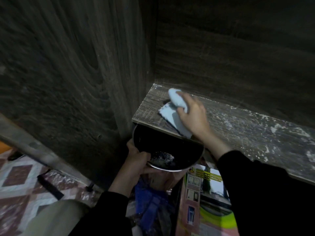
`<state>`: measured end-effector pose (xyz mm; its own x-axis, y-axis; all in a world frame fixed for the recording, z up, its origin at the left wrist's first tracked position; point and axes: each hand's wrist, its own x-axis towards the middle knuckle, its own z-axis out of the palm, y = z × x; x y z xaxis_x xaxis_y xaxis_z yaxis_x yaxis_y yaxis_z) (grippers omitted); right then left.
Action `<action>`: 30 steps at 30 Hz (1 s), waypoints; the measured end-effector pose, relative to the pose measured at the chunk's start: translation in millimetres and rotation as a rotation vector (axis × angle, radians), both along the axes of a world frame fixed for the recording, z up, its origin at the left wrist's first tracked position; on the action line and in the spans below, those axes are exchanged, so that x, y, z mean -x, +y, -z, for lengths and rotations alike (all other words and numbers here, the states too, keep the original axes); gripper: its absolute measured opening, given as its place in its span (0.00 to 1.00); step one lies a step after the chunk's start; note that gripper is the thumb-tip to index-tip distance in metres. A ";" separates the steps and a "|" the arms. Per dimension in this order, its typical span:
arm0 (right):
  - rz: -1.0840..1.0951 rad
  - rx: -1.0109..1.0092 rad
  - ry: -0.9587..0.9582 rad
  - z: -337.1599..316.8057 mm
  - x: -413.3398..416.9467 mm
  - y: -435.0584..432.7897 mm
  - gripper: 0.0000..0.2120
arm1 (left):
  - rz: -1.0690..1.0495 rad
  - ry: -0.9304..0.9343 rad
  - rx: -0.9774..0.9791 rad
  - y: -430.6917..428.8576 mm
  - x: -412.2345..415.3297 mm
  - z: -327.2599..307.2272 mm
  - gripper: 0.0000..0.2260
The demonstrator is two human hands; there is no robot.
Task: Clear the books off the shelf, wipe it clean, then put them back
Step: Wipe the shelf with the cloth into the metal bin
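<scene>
Head view: cloth on a dusty shelf, bowl held under its edge

The shelf (238, 130) is a dark wood-grain board, scratched and flecked with whitish dust and crumbs, thickest toward the right. At its left end, near the corner with the grained side panel (68, 65), the right hand (194, 114) presses a pale blue cloth (175, 116) to the board, with fingers curled over the bunched top while a flat corner of the cloth trails to the front edge. The left hand (136, 159) grips the rim of a round dark bowl (170, 143) with a shiny metal lip, held just below the shelf's front edge; a grey clump of dirt (162, 158) lies inside. The shelf hides the bowl's far side. Below, a glossy printed box (209, 193) and crumpled blue fabric (150, 201) are blurred and partly covered by black sleeves. A patterned carpet (17, 176) lies at lower left.
</scene>
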<state>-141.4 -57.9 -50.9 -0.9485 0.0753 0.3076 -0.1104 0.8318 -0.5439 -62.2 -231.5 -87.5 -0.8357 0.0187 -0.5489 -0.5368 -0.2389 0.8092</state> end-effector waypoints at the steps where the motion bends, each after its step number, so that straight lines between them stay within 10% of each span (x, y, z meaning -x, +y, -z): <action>1: 0.022 -0.005 0.024 -3.9 15.1 -0.7 0.24 | 0.006 0.001 -0.003 0.1 0.0 -1.0 0.28; 9: -0.160 -0.422 -0.158 12.0 105.9 -38.9 0.27 | 0.024 -0.037 0.032 0.1 5.0 2.1 0.29; 21: -0.313 -0.040 -0.174 -10.7 109.3 -14.5 0.23 | 0.033 -0.036 0.070 -3.9 7.4 6.1 0.33; 30: -0.164 -0.238 -0.313 21.2 110.3 -46.5 0.28 | 0.051 -0.042 0.057 -4.2 6.9 7.5 0.30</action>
